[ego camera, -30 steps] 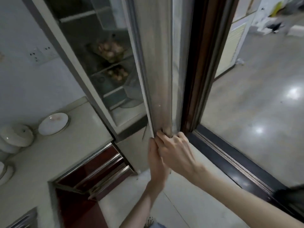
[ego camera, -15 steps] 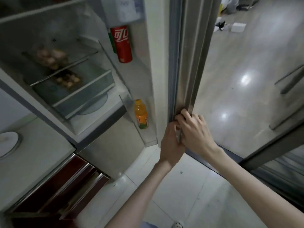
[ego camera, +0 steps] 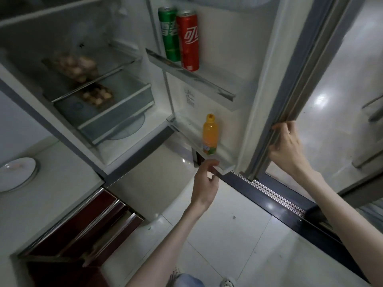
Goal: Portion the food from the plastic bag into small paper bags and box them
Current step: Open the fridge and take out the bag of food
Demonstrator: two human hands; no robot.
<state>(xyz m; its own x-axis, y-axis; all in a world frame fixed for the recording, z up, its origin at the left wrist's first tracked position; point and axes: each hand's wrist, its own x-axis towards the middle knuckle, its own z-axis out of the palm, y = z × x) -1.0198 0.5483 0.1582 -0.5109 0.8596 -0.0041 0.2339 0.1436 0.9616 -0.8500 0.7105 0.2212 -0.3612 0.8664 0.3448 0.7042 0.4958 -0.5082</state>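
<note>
The right hand (ego camera: 285, 148) has its fingers (ego camera: 278, 127) curled around the outer edge of the open fridge door (ego camera: 267, 83), while the left hand (ego camera: 205, 183) hangs released, fingers loose, just under the lower door shelf (ego camera: 186, 131). No plastic bag or paper bags can be made out; a tray of food (ego camera: 74, 66) sits on the fridge's inner shelf.

Right hand (ego camera: 285, 148) fingers curled; left hand (ego camera: 205, 183) loose.

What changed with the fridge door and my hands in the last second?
The fridge door swung wide open. The left hand let go of its edge and now hangs open below the door shelf; the right hand still grips the edge. The cans and orange bottle stayed put.
</note>
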